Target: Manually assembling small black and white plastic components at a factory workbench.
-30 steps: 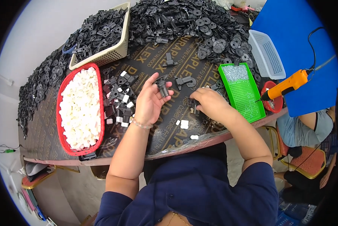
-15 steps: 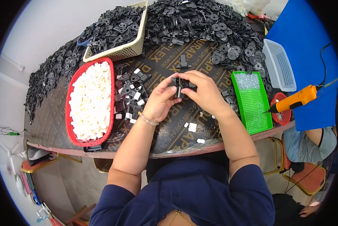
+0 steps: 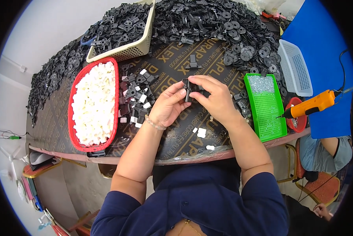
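Right hand (image 3: 215, 100) has joined the left hand (image 3: 167, 106) — both pinch a black part (image 3: 188, 98).
Bare tabletop (image 3: 174, 137) toward the near edge (image 3: 184, 160) — red basket (image 3: 117, 98) left, green tray (image 3: 253, 111) right.

A held plastic part (image 3: 188, 96) is showing black, matching the heaped parts (image 3: 180, 23), while white blocks (image 3: 94, 106) are brightening a red basket (image 3: 92, 148). Gold lettering (image 3: 163, 55) is striping the dark tabletop (image 3: 46, 129); a green tray (image 3: 264, 101) and orange screwdriver (image 3: 312, 104) are adding colour.
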### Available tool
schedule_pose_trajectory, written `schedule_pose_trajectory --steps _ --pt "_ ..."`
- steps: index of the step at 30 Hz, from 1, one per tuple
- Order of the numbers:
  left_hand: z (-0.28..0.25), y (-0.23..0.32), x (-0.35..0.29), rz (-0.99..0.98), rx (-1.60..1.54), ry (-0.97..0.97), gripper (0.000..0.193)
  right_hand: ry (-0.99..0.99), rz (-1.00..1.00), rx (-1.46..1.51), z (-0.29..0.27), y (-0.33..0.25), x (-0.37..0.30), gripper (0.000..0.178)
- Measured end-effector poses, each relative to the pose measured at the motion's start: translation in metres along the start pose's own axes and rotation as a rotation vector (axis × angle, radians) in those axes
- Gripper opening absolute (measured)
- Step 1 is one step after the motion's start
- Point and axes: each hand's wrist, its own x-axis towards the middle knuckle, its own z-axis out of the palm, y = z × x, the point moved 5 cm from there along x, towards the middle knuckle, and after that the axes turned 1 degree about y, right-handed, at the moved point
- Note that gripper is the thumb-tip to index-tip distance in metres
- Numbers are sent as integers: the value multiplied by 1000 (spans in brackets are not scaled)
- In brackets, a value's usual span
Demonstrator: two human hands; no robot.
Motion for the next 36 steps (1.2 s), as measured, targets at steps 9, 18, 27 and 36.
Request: schedule_pose_trajectory --steps 9,18,27,36 --pt "14 1 -3 65 54 -29 26 -1 -114 -137 -1 -6 -2 42" --pt "16 9 -5 235 620 26 24 -97 389 305 2 33 -1 27" --pt "26 15 -15 330 813 125 25 -79 444 389 4 26 -6 22" --pt "-19 28 1 309 105 220 16 -929 164 -380 31 -12 -44 51"
